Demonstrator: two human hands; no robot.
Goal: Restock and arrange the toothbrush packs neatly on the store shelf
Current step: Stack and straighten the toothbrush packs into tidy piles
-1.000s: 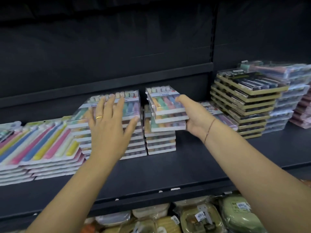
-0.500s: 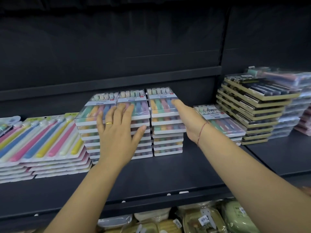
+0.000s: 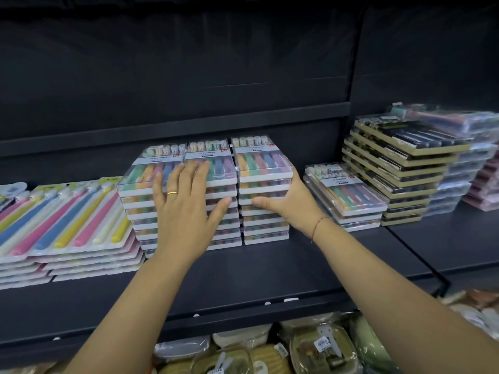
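Three stacks of clear boxed toothbrush packs stand side by side on the dark shelf (image 3: 270, 271): a left stack (image 3: 140, 184), a middle stack (image 3: 216, 163) and a right stack (image 3: 262, 164). My left hand (image 3: 186, 209), wearing a gold ring, lies flat with spread fingers against the front of the left and middle stacks. My right hand (image 3: 289, 203) cups the right stack's lower right side, thumb across its front, fingers hidden behind it. A shorter stack of the same packs (image 3: 348, 195) sits just to the right.
Flat blister packs of coloured toothbrushes (image 3: 62, 225) are piled at the left. Black and gold packs (image 3: 399, 168) and clear packs (image 3: 469, 168) are stacked at the right. The shelf's front lip (image 3: 243, 314) runs below, with wrapped goods (image 3: 318, 346) on the shelf underneath.
The right stack, skewed a second ago, now stands squared beside the middle stack. My right hand dropped from its top to its lower side. My left hand stayed pressed on the stacks.
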